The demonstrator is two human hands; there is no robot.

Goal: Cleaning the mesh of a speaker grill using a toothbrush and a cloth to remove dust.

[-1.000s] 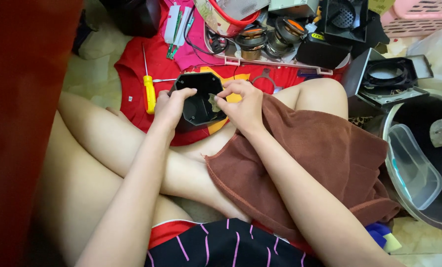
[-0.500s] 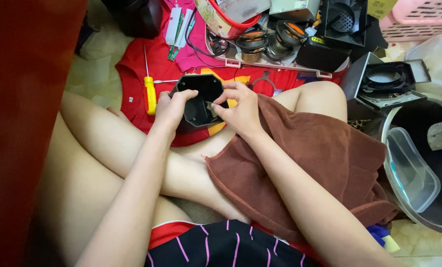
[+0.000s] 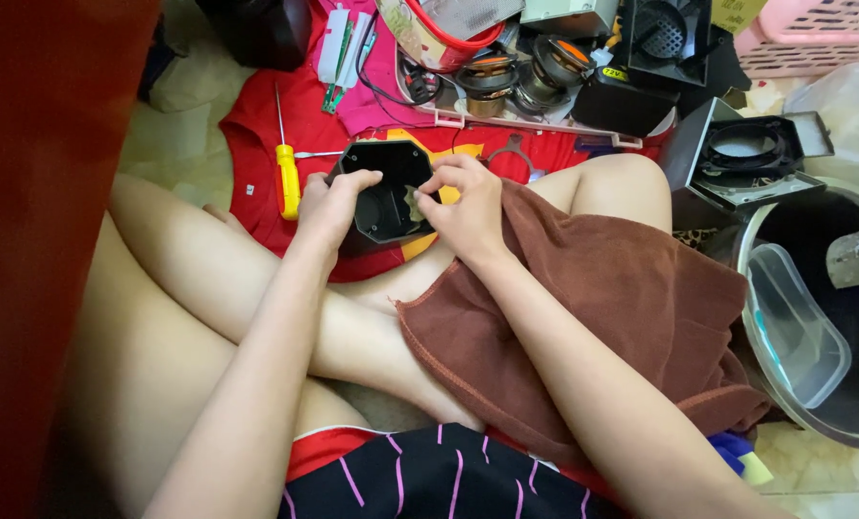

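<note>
One black box (image 3: 383, 197), open on the side facing the camera, sits above the person's crossed legs, held between two hands. The left hand (image 3: 328, 207) has its grip closed around the box's left wall, thumb on the rim. The right hand (image 3: 463, 207) reaches in from the right, its fingertips (image 3: 424, 197) pinched narrowly on one small pale scrap (image 3: 412, 204) just inside the opening.

One brown towel (image 3: 602, 327) lies draped over the right thigh and under the right forearm. One red cloth (image 3: 256, 154) is spread on the floor beneath the box. On it, just left of the left hand, lies one screwdriver with a yellow handle (image 3: 286, 175), and a second, thinner metal shaft (image 3: 316, 154) points toward the box beside it. One pink cloth (image 3: 372, 82) lies beyond, with one white and green strip (image 3: 338, 48) on it.

Farther back, two round speaker cones (image 3: 525, 72) sit side by side. Two more black boxes are in view: one with a round grille (image 3: 665, 38) at the top, and one open one holding a ring (image 3: 746, 159) near the right knee. One pink basket (image 3: 814, 43) stands in the top right corner. At the right edge, one metal basin (image 3: 819, 317) holds one clear plastic tub (image 3: 795, 327).
</note>
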